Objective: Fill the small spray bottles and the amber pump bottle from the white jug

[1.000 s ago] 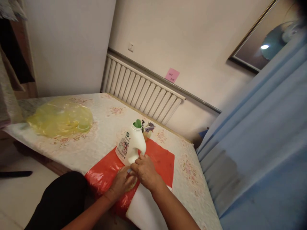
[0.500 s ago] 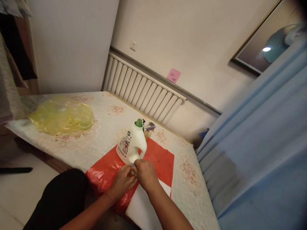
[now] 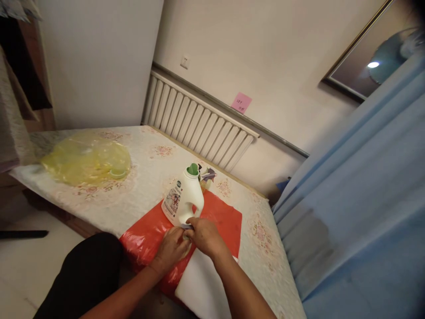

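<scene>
A: Which step is this?

B: It looks like the wrapping of the white detergent bottle (image 3: 182, 200). Both hands meet at its base. The left hand (image 3: 172, 249) presses flat on the red plastic bag (image 3: 149, 237), fingers spread, nothing gripped. The right hand (image 3: 204, 235) pinches a small pale piece, perhaps tape, against the bottle's foot.

A: And what does the next move call for?

B: I'd judge steady pressure, so the upright bottle just beyond the knuckles doesn't tip.

A: Anything inside the containers?

B: The bottle is opaque and green-capped, so I can't tell. Far off to the left, a yellow bag (image 3: 88, 159) holds a greenish round thing.
</scene>
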Tool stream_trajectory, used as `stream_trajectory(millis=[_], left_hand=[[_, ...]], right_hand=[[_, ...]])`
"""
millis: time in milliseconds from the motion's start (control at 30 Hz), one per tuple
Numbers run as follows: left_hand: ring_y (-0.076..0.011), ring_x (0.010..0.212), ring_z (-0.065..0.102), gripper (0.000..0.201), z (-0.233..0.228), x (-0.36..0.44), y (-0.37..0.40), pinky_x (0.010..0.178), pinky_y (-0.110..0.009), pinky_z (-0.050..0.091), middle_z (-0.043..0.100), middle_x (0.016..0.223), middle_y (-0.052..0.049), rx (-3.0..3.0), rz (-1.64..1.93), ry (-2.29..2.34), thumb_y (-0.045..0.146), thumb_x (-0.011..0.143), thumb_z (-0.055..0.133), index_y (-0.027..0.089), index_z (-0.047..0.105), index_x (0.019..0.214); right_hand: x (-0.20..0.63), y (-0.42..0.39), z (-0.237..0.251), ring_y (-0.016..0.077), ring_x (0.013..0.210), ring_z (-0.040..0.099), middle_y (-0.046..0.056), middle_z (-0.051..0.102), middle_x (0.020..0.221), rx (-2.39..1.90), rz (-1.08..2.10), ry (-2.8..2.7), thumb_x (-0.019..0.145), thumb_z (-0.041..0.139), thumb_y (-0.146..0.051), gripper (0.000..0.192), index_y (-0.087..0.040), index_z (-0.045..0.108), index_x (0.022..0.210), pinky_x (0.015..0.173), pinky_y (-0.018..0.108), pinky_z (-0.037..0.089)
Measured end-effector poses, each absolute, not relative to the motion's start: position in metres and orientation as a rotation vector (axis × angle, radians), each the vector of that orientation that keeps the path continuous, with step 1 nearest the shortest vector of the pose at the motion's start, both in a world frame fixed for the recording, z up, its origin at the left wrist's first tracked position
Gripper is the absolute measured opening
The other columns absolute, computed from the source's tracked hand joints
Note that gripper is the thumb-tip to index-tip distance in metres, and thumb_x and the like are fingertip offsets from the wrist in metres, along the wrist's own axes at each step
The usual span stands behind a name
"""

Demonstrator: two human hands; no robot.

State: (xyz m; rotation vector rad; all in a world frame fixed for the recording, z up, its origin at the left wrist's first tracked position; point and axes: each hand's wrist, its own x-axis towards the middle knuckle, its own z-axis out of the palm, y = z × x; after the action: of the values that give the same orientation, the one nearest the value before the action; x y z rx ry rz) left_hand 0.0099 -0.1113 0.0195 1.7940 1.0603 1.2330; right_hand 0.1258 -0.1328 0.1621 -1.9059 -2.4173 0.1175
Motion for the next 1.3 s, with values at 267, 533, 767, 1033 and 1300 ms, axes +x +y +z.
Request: stream_trajectory(millis=[267, 533, 767, 1033, 1300], left_hand=[[-0.0248, 0.088, 0.061, 0.013, 0.01, 0.011, -0.107, 0.086, -0.04, 0.048, 0.067, 0.087, -0.005, 1.909, 1.186, 1.066, 0.031, 0.082, 0.054, 0.022, 0.063, 0.086], [-0.0247, 0.087, 0.06, 0.01, 0.01, 0.014, -0.11, 0.084, -0.04, 0.046, 0.067, 0.087, -0.005, 1.933, 1.193, 1.091, 0.028, 0.086, 0.051, 0.022, 0.06, 0.085], [-0.025, 0.09, 0.062, 0.019, 0.012, 0.016, -0.112, 0.082, -0.038, 0.048, 0.067, 0.094, -0.006, 1.842, 1.203, 1.176, 0.033, 0.082, 0.057, 0.021, 0.056, 0.097], [-0.0227, 0.086, 0.063, 0.013, 0.013, 0.013, -0.109, 0.081, -0.036, 0.049, 0.068, 0.089, -0.003, 1.818, 1.203, 1.124, 0.026, 0.079, 0.056, 0.022, 0.059, 0.091], [-0.0271, 0.098, 0.064, 0.021, 0.005, 0.012, -0.108, 0.094, -0.045, 0.048, 0.072, 0.099, -0.008, 1.775, 1.263, 1.063, 0.025, 0.079, 0.055, 0.02, 0.066, 0.097]], right_hand=[[0.133, -0.135, 0.17, 0.0159, 0.086, 0.066, 0.0, 0.073, 0.094, -1.72, 0.206, -2.489, 0.09, 0.058, -0.02, 0.022, -0.029, 0.073, 0.103, 0.072, 0.022, 0.039], [0.124, -0.133, 0.167, 0.0185, 0.079, 0.064, 0.004, 0.072, 0.087, -1.766, 0.135, -2.444, 0.086, 0.056, -0.014, 0.022, -0.024, 0.074, 0.096, 0.068, 0.026, 0.038], [0.116, -0.134, 0.154, 0.0198, 0.076, 0.065, 0.008, 0.071, 0.086, -1.838, 0.106, -2.323, 0.084, 0.055, -0.011, 0.021, -0.02, 0.073, 0.092, 0.066, 0.027, 0.038], [0.132, -0.127, 0.155, 0.0148, 0.067, 0.065, 0.001, 0.074, 0.075, -1.7, 0.281, -2.315, 0.09, 0.057, -0.017, 0.018, -0.021, 0.074, 0.087, 0.061, 0.022, 0.042], [0.156, -0.126, 0.149, 0.0191, 0.114, 0.062, 0.003, 0.069, 0.124, -1.339, 0.354, -2.441, 0.087, 0.058, -0.008, 0.032, -0.028, 0.075, 0.105, 0.097, 0.029, 0.044]])
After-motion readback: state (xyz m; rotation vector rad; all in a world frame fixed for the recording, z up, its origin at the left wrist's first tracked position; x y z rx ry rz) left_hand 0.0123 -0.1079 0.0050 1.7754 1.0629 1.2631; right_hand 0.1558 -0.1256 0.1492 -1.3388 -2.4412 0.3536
